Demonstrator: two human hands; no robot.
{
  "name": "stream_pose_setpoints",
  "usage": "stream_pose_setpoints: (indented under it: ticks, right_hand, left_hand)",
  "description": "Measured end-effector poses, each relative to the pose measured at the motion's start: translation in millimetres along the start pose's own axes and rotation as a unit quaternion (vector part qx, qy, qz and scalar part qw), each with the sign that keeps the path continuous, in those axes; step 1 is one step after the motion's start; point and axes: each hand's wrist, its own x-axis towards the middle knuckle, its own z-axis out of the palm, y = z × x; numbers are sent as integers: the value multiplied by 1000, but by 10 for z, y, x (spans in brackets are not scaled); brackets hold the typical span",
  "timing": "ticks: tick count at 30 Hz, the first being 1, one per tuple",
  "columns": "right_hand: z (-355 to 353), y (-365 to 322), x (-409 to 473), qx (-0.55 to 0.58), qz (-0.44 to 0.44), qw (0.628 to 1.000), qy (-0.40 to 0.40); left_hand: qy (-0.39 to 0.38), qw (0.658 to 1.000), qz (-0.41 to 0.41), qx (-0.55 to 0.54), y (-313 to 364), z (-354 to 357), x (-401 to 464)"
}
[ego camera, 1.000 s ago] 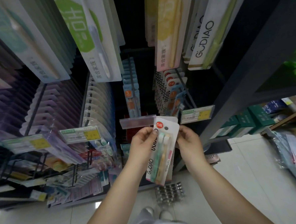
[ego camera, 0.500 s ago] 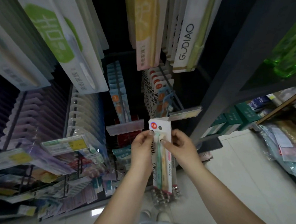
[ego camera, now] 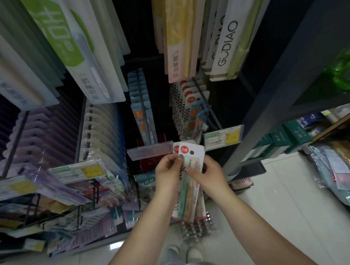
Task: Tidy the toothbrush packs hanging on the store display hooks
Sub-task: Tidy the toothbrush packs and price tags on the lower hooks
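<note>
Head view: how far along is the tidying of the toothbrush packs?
Done: the purple packs hang in an even row. In hand: left hand and right hand hold GUDIAO packs off the hook. Left: rehanging them and sorting the jumbled lower packs.

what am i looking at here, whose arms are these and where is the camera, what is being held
No machine here: these are a person's two bare arms. The single picture comes from a wide-angle camera worn on the person's head, looking forward and down, so shelves bend at the edges and the shoes show at the bottom.

The left hand and right hand both pinch the upper part of a toothbrush pack, a white card printed GUDIAO with a red round sticker. A second card edge peeks out behind it, so the grip may hold more than one.

Just beyond is a store display of hooks: a row of similar packs, blue packs, a yellow price tag. Below is a pale tiled floor.
</note>
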Motion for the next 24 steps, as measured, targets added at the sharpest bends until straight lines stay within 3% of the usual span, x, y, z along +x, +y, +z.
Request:
stream_pose_setpoints:
  ticks: [3, 7, 10, 20, 24]
  right_hand:
    - [-105, 54, 29, -1, 15, 1000, 19]
    - [-218, 131, -33, -8, 27, 999, 38]
    - [-255, 154, -73, -9, 34, 998, 42]
    - [-392, 81, -41, 77, 64, 992, 78]
    - [-418, 30, -8, 87, 60, 990, 90]
  left_hand:
    - [-2, 999, 19, 38, 136, 42, 84]
    - [-51, 978, 174, 107, 362, 225, 262]
    - [-58, 958, 237, 153, 481, 395, 344]
    - [-44, 920, 310, 237, 535, 571, 476]
    - [-58, 925, 296, 232, 502, 563, 493]
